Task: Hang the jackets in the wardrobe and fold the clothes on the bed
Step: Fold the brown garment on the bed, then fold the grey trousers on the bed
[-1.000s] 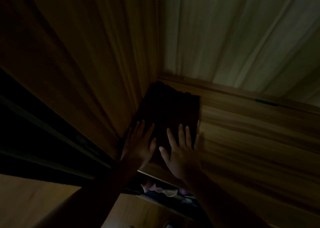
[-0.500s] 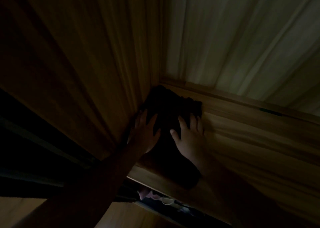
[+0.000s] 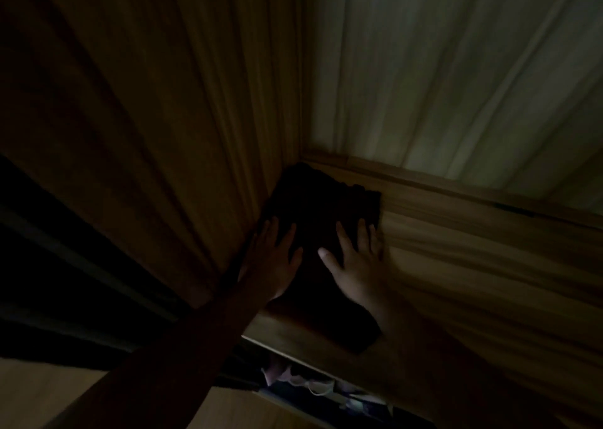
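In dim light a dark folded garment (image 3: 321, 207) lies on a wooden wardrobe shelf (image 3: 473, 265), pushed into the back left corner. My left hand (image 3: 272, 259) lies flat on its left side, fingers straight and spread, beside the wardrobe's side wall. On the garment's right side rests my right hand (image 3: 354, 262), also flat with straight fingers, its outer fingers at the garment's right edge.
The wardrobe's wooden side wall (image 3: 163, 118) rises on the left and a pale back panel (image 3: 456, 70) stands behind the shelf. Below the shelf's front edge several light and dark clothes (image 3: 306, 383) show. A dark gap (image 3: 49, 265) runs at the left.
Both hands slid the folded garment deeper along the shelf into the corner over the last second. Since half a second ago they have hardly moved.
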The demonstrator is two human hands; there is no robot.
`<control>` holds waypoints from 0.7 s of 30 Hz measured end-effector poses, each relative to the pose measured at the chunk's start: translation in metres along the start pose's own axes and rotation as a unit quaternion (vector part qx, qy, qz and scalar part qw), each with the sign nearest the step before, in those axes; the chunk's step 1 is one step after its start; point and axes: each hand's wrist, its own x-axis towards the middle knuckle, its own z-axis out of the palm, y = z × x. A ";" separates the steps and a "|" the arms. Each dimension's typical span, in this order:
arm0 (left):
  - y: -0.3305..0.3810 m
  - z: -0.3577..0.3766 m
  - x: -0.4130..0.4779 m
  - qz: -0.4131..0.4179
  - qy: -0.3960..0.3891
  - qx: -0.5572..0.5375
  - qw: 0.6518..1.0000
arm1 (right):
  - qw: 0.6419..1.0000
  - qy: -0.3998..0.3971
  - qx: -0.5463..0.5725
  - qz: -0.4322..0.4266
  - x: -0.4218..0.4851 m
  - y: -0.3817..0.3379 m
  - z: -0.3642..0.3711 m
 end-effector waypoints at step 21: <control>-0.117 -0.098 -0.411 -0.041 -0.076 -0.204 0.975 | 0.953 -0.230 0.069 -0.184 -0.315 -0.171 -0.011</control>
